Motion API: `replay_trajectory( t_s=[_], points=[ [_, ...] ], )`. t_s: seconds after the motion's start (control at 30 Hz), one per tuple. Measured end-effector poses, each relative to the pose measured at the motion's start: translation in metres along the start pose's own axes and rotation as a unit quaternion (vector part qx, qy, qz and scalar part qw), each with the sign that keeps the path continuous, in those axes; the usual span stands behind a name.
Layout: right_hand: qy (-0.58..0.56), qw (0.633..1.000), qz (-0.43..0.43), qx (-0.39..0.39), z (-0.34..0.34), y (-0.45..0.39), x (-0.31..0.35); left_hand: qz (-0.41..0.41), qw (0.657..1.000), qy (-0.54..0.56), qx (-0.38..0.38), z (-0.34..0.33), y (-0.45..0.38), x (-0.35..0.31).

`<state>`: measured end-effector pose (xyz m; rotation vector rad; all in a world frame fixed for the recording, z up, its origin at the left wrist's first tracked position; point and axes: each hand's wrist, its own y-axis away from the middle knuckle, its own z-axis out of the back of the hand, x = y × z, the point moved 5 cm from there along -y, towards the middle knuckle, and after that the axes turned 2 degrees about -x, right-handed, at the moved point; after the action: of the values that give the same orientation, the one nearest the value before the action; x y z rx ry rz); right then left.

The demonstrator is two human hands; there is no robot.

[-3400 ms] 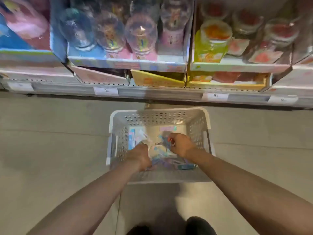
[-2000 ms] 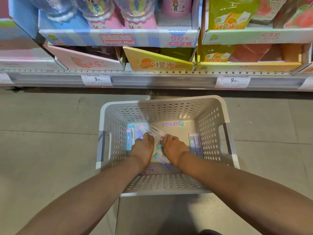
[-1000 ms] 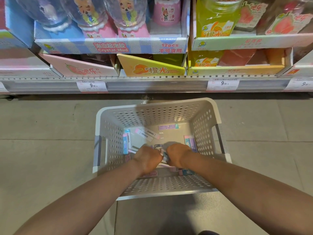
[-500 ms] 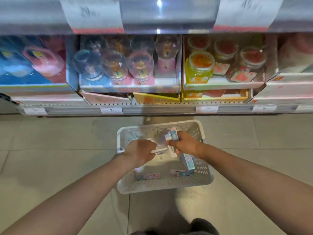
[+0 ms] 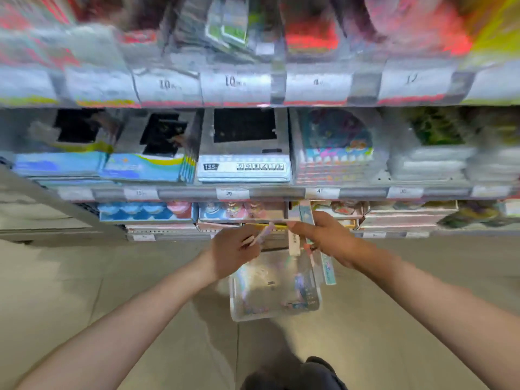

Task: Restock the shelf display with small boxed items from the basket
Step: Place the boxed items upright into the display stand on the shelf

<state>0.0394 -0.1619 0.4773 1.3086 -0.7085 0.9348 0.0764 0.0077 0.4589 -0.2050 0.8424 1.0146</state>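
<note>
Hands have risen out of the basket (image 5: 274, 288) — boxes in both.
Right hand (image 5: 327, 239) pinches several slim boxes (image 5: 305, 220), left hand (image 5: 232, 251) one — light, stiff, slippery; hold mid-length.

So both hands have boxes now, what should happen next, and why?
Probably raise them toward the shelves. The right hand grips several slim boxes, the left hand grips one more, and both are already clear above the basket on the floor.
</note>
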Motion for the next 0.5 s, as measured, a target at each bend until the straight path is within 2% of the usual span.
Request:
replay_trajectory(
  t_s=[0.27,0.4,0.5],
  points=[
    [-0.038,0.994,0.093,0.035,0.012,0.14,0.2,-0.035,0.985,0.165,-0.031,0.152,0.082,-0.175],
    [-0.03,0.989,0.138,0.041,0.015,0.198,0.285,0.008,0.962,0.272,-0.023,0.214,0.113,-0.246],
    [-0.026,0.981,0.186,0.039,0.017,0.233,0.339,0.015,0.952,0.307,0.0,0.253,0.131,-0.294]
  ],
)
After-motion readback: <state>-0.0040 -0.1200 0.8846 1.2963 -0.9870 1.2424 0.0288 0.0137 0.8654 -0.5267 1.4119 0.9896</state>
